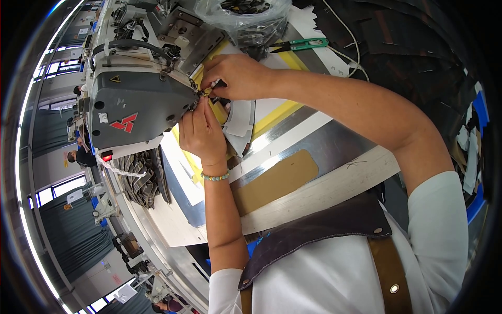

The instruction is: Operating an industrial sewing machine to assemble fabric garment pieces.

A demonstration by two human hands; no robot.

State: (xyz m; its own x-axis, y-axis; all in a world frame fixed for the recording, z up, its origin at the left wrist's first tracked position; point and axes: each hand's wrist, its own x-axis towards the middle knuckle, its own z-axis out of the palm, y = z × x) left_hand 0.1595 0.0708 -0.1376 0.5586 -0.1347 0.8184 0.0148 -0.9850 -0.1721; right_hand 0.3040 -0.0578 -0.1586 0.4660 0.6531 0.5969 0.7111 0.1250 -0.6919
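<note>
Both hands meet at the needle end of a grey sewing machine head [144, 107]. My left hand [203, 133], with a beaded bracelet at the wrist, reaches up from below, thumb and finger pinched close to the needle area. From the right comes my right hand [235, 76], its fingers curled and pinched at the same spot. Whatever is between the fingertips is too small and too covered to make out. Just below the right hand, grey and white flat pieces [240, 123] lie on the machine bed beside the left hand.
Green-handled thread snips [308, 45] lie beyond my right forearm, near a clear plastic bag [246, 23] of dark pieces. Striped fabric [138, 180] is heaped left of the bed. A tan panel [277, 180] covers part of the near table. Dark fabric [418, 47] spreads at far right.
</note>
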